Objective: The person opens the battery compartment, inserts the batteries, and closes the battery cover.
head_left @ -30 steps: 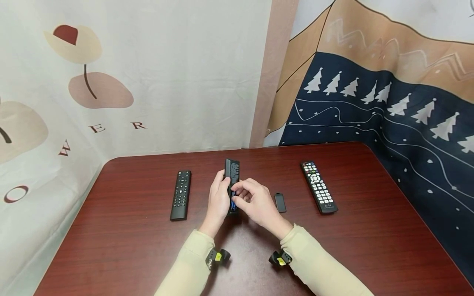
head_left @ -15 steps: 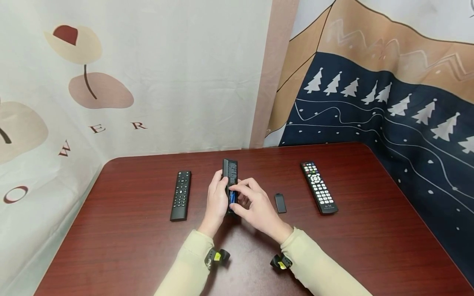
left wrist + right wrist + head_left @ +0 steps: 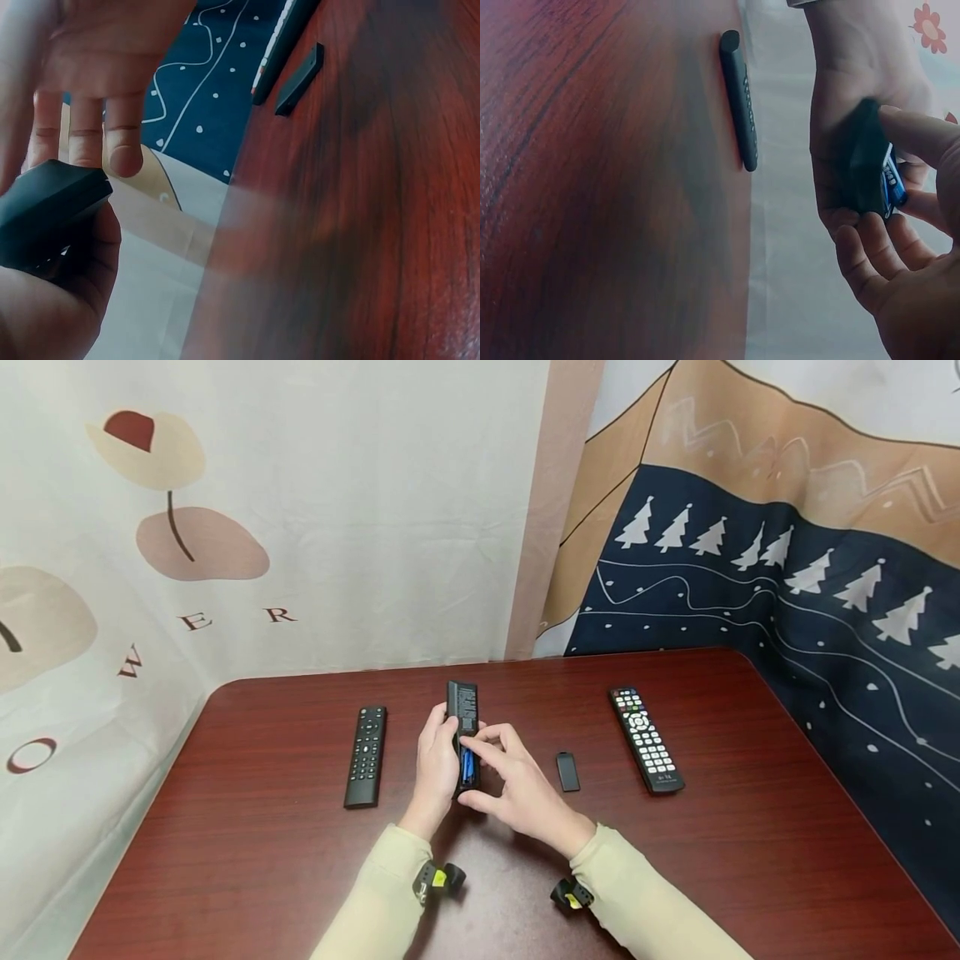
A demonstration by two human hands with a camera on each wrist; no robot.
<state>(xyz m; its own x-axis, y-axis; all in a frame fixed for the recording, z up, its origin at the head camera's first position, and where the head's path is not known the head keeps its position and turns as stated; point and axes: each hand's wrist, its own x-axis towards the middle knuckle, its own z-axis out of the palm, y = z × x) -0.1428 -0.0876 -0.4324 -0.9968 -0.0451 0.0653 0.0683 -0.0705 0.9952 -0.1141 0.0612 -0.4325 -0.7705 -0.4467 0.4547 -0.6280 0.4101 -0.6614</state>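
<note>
My left hand (image 3: pixel 435 766) grips a black remote control (image 3: pixel 462 703), its back turned up and its battery compartment uncovered. Blue battery casing (image 3: pixel 469 766) shows inside that compartment; I cannot tell how many cells there are. My right hand (image 3: pixel 525 785) lies over the remote's right side. Its index fingertip touches the compartment's upper end, and the thumb is at the remote's lower end. In the right wrist view the blue battery (image 3: pixel 892 181) sits between these two digits and the remote's body, while the other fingers touch the remote's side. A black battery cover (image 3: pixel 567 772) rests on the table to the right.
A second black remote (image 3: pixel 366 757) lies on the left of the dark red wooden table (image 3: pixel 247 835). Another remote with white buttons (image 3: pixel 647 741) lies on the right. Printed curtains (image 3: pixel 390 527) hang behind the table's far edge.
The held remote has shifted slightly left with both hands. My right thumb and index finger have spread apart, from close together at the battery to opposite ends, and more blue shows in the compartment.
</note>
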